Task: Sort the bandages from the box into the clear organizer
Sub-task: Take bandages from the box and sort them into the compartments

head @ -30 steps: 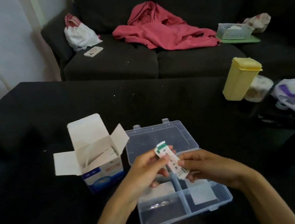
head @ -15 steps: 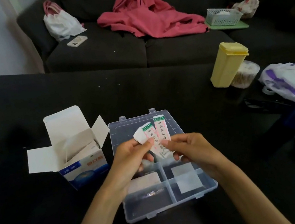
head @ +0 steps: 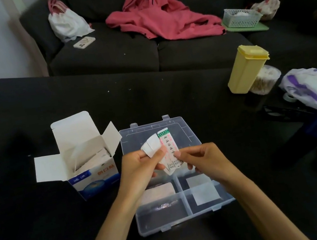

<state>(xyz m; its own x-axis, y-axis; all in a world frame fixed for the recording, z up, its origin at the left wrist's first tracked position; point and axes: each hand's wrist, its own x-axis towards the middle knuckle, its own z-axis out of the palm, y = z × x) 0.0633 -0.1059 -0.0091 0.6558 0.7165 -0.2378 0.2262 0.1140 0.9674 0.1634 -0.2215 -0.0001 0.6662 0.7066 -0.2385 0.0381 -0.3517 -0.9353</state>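
Left hand (head: 140, 165) and right hand (head: 200, 158) pinch the bandages (head: 168, 150) above the organizer (head: 190, 135): light, flimsy, slippery wrappers; grip flat faces mid-length.

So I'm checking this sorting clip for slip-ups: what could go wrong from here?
Both hands, left hand and right hand, pinch a fanned bundle of bandage strips above the clear organizer; a strip could slip into the wrong compartment. The left forearm is close to the open bandage box and might tip it.
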